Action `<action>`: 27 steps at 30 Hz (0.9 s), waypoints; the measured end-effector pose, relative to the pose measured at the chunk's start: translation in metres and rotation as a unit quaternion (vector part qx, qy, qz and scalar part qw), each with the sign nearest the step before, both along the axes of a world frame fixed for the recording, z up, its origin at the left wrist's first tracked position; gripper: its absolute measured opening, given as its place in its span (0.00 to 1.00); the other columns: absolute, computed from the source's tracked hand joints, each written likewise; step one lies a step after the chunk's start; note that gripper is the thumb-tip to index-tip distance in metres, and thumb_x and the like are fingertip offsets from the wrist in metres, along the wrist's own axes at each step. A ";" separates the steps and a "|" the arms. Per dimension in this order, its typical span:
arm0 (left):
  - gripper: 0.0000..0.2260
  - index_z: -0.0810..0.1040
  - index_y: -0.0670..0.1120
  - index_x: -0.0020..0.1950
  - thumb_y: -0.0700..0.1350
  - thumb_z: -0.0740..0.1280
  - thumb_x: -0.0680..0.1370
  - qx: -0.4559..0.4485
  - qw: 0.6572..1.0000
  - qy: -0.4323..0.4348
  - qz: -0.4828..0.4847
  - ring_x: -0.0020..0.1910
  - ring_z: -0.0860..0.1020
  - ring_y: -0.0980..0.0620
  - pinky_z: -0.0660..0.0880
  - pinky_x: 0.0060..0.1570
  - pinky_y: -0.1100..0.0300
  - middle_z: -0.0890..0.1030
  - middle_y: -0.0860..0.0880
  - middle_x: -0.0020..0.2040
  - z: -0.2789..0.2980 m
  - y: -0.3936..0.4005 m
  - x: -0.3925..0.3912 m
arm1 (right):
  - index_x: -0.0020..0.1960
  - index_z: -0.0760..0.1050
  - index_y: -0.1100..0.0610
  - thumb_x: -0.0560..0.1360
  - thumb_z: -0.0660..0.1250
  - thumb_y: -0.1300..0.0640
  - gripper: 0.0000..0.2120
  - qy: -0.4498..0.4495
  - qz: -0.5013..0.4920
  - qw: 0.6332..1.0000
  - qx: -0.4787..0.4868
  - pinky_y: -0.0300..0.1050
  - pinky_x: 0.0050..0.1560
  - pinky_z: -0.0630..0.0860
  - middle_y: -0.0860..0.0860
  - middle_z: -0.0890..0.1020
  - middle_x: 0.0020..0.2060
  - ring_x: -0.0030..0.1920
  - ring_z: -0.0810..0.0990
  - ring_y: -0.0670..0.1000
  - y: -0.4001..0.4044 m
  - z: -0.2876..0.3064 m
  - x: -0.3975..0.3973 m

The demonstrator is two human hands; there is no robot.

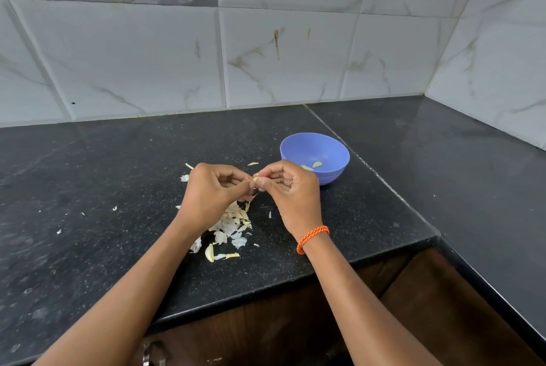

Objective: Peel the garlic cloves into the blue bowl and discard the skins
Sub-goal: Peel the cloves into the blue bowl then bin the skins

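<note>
From the head view we see the left hand (211, 193) and right hand (288, 188) meeting just left of the blue bowl (315, 156), fingertips of both pinching one garlic clove (255, 179) above the black counter (118, 188). Two peeled cloves (312, 166) lie inside the bowl. Skins (233, 225) are heaped left of the bowl, nearer us, beneath the hands.

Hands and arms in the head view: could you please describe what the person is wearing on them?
Both forearms are bare, with no sleeves in view. The right hand has an orange braided thread band around its wrist. The left hand shows no band, ring or glove.
</note>
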State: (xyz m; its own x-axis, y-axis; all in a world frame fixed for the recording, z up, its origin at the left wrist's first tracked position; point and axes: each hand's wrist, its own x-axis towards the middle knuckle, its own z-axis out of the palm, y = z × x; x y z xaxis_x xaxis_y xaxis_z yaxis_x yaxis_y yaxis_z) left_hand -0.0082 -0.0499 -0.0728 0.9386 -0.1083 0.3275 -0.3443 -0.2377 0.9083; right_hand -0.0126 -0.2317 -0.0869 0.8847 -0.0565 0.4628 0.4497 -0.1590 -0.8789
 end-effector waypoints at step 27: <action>0.08 0.80 0.50 0.37 0.49 0.73 0.74 0.194 0.958 -0.183 0.107 0.31 0.78 0.52 0.75 0.30 0.56 0.79 0.54 0.30 -0.005 -0.007 0.000 | 0.54 0.87 0.63 0.77 0.76 0.66 0.06 0.034 0.062 0.997 0.032 0.46 0.51 0.86 0.53 0.89 0.46 0.47 0.89 0.53 0.001 -0.003 0.003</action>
